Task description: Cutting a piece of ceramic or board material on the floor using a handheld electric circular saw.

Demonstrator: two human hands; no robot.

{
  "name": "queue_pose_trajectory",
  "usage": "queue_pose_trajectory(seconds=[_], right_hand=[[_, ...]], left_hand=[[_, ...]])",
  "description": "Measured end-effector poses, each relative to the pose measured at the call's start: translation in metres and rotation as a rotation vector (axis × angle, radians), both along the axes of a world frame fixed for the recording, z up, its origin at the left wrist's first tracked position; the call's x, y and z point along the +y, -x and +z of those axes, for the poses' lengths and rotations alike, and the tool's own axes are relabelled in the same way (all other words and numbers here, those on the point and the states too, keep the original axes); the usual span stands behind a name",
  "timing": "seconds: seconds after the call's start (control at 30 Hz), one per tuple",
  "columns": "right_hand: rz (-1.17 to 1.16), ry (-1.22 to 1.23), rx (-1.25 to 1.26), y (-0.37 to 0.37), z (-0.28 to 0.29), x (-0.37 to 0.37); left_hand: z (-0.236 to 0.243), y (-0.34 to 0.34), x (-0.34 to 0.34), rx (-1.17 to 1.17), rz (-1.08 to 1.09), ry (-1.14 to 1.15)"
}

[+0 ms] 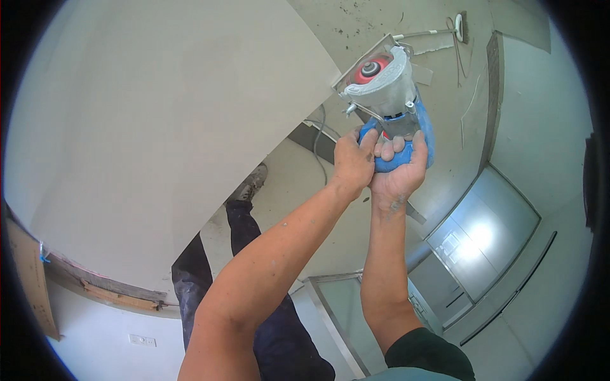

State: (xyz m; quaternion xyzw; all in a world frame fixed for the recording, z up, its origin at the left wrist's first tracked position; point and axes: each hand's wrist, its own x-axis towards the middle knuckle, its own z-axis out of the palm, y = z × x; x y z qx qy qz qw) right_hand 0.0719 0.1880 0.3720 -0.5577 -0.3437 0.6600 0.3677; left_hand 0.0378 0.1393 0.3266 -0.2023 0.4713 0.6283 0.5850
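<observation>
A handheld circular saw (389, 86) with a blue body, a dusty silver guard and a red-centred disc is tilted at the right-hand corner of a large pale slab (159, 114). Around the saw's blue handle wrap the fingers of my right hand (400, 168). My left hand (354, 164) closes on the saw's body from the left, its thumb against the blue casing. The base plate (340, 79) of the saw meets or nearly meets the slab's edge; I cannot tell if they touch. The disc's cutting edge is mostly hidden behind the guard.
A grey cable (319, 149) loops on the floor below the slab's edge. My shoe (254, 181) stands close beside the slab. At the far right lie a white-headed tool (459, 28) and a cord. Debris dots the floor. A cardboard piece (28, 279) leans at the left.
</observation>
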Motion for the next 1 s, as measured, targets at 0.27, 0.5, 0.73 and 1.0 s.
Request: queue_pose_trajectory(seconds=[0.27, 0.5, 0.73, 1.0], right_hand=[[0.011, -0.034, -0.009, 0.004, 0.002, -0.001], [0.013, 0.004, 0.000, 0.005, 0.003, -0.002], [0.013, -0.026, -0.033, 0.009, 0.005, -0.003], [0.026, -0.030, -0.033, 0.010, 0.005, -0.005]], left_hand=[[-0.002, -0.002, 0.001, -0.013, 0.021, -0.004], [-0.007, -0.009, 0.003, 0.029, 0.043, 0.014], [-0.004, -0.005, 0.001, 0.017, 0.015, 0.015], [-0.004, -0.004, 0.001, 0.016, 0.013, 0.039]])
